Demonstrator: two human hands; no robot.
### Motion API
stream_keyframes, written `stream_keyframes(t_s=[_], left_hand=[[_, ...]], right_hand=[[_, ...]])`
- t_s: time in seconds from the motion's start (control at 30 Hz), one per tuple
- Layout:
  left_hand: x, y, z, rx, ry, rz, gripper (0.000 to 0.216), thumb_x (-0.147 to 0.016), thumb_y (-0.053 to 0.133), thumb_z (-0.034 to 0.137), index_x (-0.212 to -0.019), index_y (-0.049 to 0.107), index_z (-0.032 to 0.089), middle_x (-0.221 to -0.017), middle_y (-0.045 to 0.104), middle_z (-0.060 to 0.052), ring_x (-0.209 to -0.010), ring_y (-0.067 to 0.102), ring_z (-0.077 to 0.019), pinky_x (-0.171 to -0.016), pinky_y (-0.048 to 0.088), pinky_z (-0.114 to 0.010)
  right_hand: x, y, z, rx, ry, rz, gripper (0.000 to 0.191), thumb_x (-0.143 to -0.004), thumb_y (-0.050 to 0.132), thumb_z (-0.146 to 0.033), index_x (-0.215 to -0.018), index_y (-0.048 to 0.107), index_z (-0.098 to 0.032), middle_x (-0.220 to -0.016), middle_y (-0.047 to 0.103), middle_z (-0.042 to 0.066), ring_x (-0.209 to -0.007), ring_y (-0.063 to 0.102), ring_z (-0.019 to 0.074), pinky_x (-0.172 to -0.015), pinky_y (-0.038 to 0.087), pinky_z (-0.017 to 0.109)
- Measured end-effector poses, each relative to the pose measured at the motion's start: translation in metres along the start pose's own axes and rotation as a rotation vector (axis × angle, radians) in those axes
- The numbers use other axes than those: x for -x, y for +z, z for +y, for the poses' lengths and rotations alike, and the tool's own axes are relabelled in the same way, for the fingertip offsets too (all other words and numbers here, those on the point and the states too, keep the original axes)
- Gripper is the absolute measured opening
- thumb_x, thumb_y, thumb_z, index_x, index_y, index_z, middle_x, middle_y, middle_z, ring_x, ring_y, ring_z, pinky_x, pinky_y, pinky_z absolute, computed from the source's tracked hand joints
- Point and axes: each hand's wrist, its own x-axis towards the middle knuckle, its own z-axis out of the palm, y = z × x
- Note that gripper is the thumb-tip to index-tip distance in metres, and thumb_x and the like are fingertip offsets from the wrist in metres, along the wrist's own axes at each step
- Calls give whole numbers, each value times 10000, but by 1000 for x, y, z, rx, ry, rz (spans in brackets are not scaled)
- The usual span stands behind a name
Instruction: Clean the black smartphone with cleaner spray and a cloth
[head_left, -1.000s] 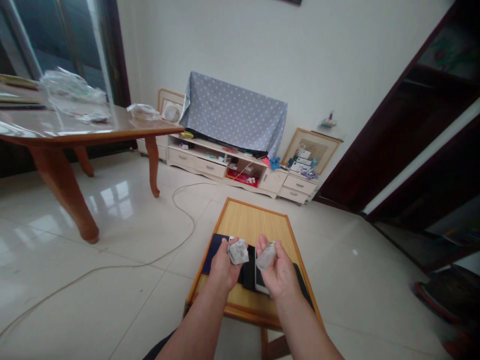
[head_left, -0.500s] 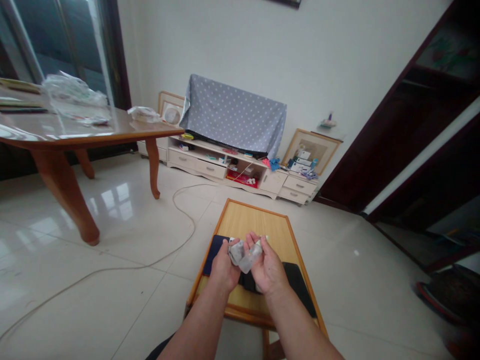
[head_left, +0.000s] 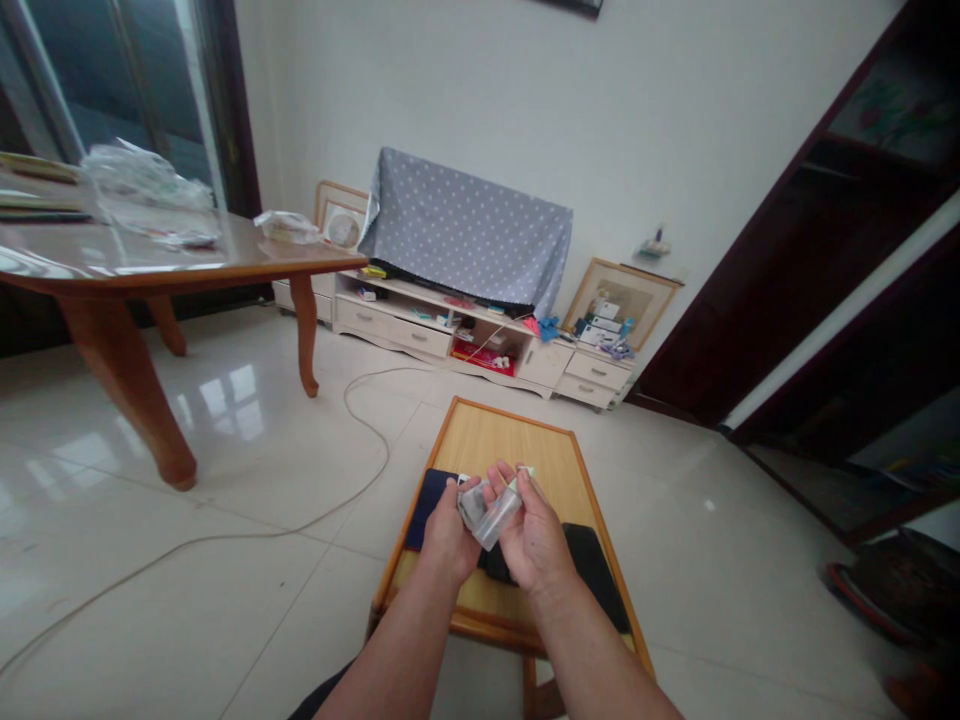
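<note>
Close to the camera, two bare arms reach out over a small wooden table (head_left: pixel 517 440). The left hand (head_left: pixel 448 535) and the right hand (head_left: pixel 536 540) are pulled in together, almost touching. Between them is a small clear plastic case (head_left: pixel 495 518) — it looks see-through and a bit cloudy. The left hand has its fingers curled round one end of it, where there is a crumpled pale bit that is too small to make out. The right hand pinches the other end with thumb and fingertips.

The case is held up just above the table, not lying on it. It looks light, and thin plastic like this is likely smooth and a little slippery, so it may slide if squeezed only at the tips. It could also crack if pressed hard in the middle. Holding it by the edges near the ends seems the safest way.

Under the hands lie a dark blue flat thing (head_left: pixel 427 500) and a black flat thing (head_left: pixel 592 560) on the table.

Farther off, a white cord (head_left: pixel 360 400) snakes over the shiny tiled floor. On the left stands a big brown table (head_left: pixel 225 265) — plastic bags (head_left: pixel 142 185) rest on it. At the back wall a low white cabinet (head_left: pixel 450 335) sits under a dotted grey cloth (head_left: pixel 465 230).
</note>
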Motion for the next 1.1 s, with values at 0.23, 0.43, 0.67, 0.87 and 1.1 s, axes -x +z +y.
stream_keyframes(t_s=[0.23,0.43,0.67,0.87,1.1], left_hand=[[2,0,-1,-2,19,8,398,-988,452,430,-1111,649,106,-972,738,-129,-810,728,-202,-780,588,-333],[-2,-3,-1,3,37,14,409,-999,421,417,-1088,658,97,-944,736,-136,-789,729,-202,-759,596,-335],[-5,-7,0,13,72,65,378,-994,432,413,-1088,647,116,-913,728,-111,-760,722,-194,-714,598,-328],[-5,-4,5,16,86,51,386,-994,417,430,-1056,644,124,-889,717,-113,-739,710,-202,-682,586,-342],[-3,-3,8,30,75,23,383,-991,408,453,-1067,624,146,-928,710,-118,-796,708,-218,-699,578,-357]], right_hand=[[2,2,7,44,-47,12,362,-830,773,-373,-1114,582,-252,-1269,658,61,-1219,605,217,-1048,500,396],[8,4,21,90,-70,-2,359,-811,783,-407,-1077,603,-247,-1295,632,57,-1225,597,231,-1045,493,409],[13,4,25,98,-13,31,391,-847,732,-456,-1142,603,-234,-1133,700,59,-1086,662,202,-972,535,391],[7,1,-4,69,-105,117,351,-834,742,-440,-1094,623,-237,-873,711,-5,-787,685,129,-769,582,267],[29,-4,-22,416,-57,16,495,-810,752,-482,-1187,609,-195,-816,713,27,-621,635,130,-565,542,235]])
